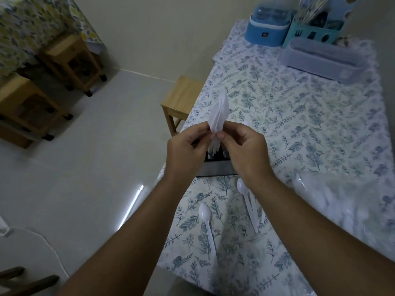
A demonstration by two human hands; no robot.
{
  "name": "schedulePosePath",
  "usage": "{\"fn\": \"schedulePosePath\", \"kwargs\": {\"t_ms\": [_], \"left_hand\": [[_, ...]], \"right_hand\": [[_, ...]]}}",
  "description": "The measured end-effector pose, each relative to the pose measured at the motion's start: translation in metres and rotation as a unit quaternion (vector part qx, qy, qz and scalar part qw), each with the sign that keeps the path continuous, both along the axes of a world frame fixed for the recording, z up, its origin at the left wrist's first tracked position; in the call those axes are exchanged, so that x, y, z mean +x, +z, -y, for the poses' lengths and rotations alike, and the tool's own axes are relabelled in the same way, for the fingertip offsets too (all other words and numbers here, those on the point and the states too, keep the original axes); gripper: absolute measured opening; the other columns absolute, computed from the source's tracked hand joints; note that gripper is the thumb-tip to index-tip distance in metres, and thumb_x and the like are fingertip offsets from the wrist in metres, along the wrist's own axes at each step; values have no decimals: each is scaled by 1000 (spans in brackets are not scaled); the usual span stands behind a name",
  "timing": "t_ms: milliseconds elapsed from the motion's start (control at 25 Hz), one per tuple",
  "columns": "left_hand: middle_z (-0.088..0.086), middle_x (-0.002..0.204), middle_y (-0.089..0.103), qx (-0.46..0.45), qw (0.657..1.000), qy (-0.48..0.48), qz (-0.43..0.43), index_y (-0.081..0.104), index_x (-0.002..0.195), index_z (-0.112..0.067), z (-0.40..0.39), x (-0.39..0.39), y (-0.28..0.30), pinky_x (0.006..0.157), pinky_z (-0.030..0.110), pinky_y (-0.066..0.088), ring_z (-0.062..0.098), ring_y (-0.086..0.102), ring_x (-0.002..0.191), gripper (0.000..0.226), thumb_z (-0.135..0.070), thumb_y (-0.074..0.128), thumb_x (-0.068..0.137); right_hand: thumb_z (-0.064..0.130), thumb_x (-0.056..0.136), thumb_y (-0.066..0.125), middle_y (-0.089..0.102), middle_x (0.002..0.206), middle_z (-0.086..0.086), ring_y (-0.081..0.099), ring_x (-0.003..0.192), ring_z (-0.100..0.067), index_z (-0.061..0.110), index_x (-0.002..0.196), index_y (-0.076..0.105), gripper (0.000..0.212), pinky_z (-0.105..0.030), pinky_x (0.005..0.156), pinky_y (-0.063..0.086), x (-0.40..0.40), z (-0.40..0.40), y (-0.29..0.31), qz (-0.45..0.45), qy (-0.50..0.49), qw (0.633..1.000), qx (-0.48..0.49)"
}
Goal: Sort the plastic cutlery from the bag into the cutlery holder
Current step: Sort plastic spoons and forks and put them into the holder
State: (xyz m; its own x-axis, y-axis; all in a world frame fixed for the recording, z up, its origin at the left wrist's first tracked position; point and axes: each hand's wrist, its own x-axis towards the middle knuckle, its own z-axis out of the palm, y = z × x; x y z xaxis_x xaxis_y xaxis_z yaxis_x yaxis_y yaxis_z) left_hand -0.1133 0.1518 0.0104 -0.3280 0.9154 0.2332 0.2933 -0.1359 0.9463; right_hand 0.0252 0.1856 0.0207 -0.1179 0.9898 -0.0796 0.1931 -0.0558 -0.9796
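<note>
— Plastic spoons (219,113), stacked in a bunch: how are they gripped?
— They are pinched at the necks between the fingertips of the left hand (186,151) and right hand (243,149), above the cutlery holder (215,167), which is mostly hidden.
— And on the table (299,107)?
— One lone spoon (206,223); a pair of spoons (248,201), the exact count unclear; the bag (333,201) is seen at right.
</note>
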Motion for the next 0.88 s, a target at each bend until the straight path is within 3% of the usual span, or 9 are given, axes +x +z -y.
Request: {"fn": "schedulePosePath", "kwargs": {"t_ms": [80, 200, 320, 440, 520, 600, 680, 760, 880], "left_hand": [[-3, 98, 77, -19, 1000, 3, -19, 76, 113, -12, 2, -2, -9, 82, 34, 61, 14, 73, 92, 26, -3, 70, 89], [-9, 95, 77, -74, 991, -32, -105, 75, 115, -23, 8, -6, -20, 78, 35, 59, 8, 71, 88, 24, -15, 68, 93], [-15, 106, 71, -88, 984, -11, -155, 68, 125, -22, 20, -3, -19, 79, 18, 52, -2, 64, 94, 32, -13, 67, 94], [-1, 125, 67, -14, 978, 75, -195, 63, 132, -9, 44, 13, -11, 99, 18, 47, 9, 61, 115, 40, -3, 67, 93], [8, 119, 69, 63, 966, 80, -239, 68, 123, -2, 60, 29, -14, 102, 18, 44, 15, 61, 114, 32, 2, 66, 91], [7, 108, 70, 86, 962, 68, -250, 72, 111, -1, 73, 46, -25, 98, 17, 44, 16, 62, 106, 21, 2, 66, 91], [1, 99, 68, 31, 972, 25, -230, 72, 103, -7, 82, 70, -43, 86, 17, 47, 12, 62, 94, 14, -2, 67, 91], [-7, 94, 64, -114, 973, -46, -194, 72, 102, -15, 86, 98, -64, 77, 17, 47, 5, 59, 83, 12, -11, 68, 92], [-2, 86, 71, -283, 935, -85, -194, 73, 94, -15, 76, 133, -90, 73, 28, 54, 11, 64, 75, 10, -24, 67, 92]], "right_hand": [[29, 91, 73, 78, 107, 8, 72, 103, -8, 21, 121, 74, 31, -39, 96, 57, -3, 1, -7, 39, 7, 999, 1], [27, 91, 73, 74, 110, 0, 68, 99, -11, 17, 120, 75, 31, -37, 94, 56, 0, 6, -17, 177, 49, 982, 49], [21, 89, 76, 69, 105, -8, 65, 93, -20, 8, 121, 73, 34, -40, 87, 56, 10, 11, -23, 247, 60, 962, 103], [16, 90, 74, 68, 108, -5, 65, 92, -17, 10, 130, 68, 41, -27, 87, 55, 33, 25, -27, 259, 53, 960, 89], [17, 92, 72, 68, 107, 0, 64, 87, -9, 14, 126, 71, 34, -10, 81, 50, 57, 41, -34, 247, 21, 968, 51], [21, 95, 69, 71, 104, 5, 66, 88, -4, 19, 121, 74, 27, -14, 81, 53, 83, 61, -48, 210, -7, 977, -33], [23, 95, 67, 75, 98, 8, 69, 88, -6, 23, 114, 76, 21, -30, 86, 59, 111, 83, -65, 182, -29, 976, -119], [24, 95, 66, 76, 93, 9, 71, 87, -13, 30, 104, 77, 16, -35, 84, 59, 139, 106, -78, 171, -38, 969, -173], [22, 95, 65, 76, 95, 11, 72, 91, -13, 33, 100, 77, 17, -37, 85, 60, 170, 127, -89, 163, -42, 963, -212]]}}
